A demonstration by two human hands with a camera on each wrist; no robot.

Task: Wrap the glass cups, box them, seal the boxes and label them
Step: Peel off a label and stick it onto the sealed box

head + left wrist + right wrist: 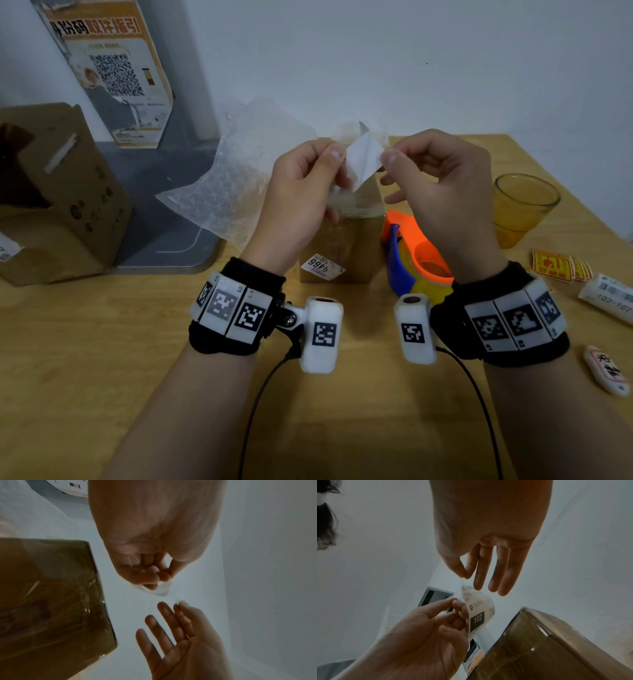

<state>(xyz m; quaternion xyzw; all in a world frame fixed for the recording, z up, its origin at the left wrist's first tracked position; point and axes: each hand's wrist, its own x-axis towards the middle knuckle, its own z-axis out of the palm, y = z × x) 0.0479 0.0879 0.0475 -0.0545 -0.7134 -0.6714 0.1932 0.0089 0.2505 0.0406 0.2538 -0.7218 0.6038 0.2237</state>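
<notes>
1. Your right wrist view shows "102" printed on the label (477, 616); the head view shows only its blank white back.
2. Your left hand (301, 195) and right hand (442, 192) pinch the label above the taped box (342, 236).
3. It hangs long-side down, curling.

I see a pale blue-grey wall (411, 61) behind the wooden surface (102, 359), with a poster (109, 68) leaning left of it in dim, even light.

The raised left hand (301, 192) and right hand (442, 192) are hiding the top of the taped brown cardboard box (339, 246). The small print on the curling white paper label (477, 615) is blurring beyond reading.
</notes>
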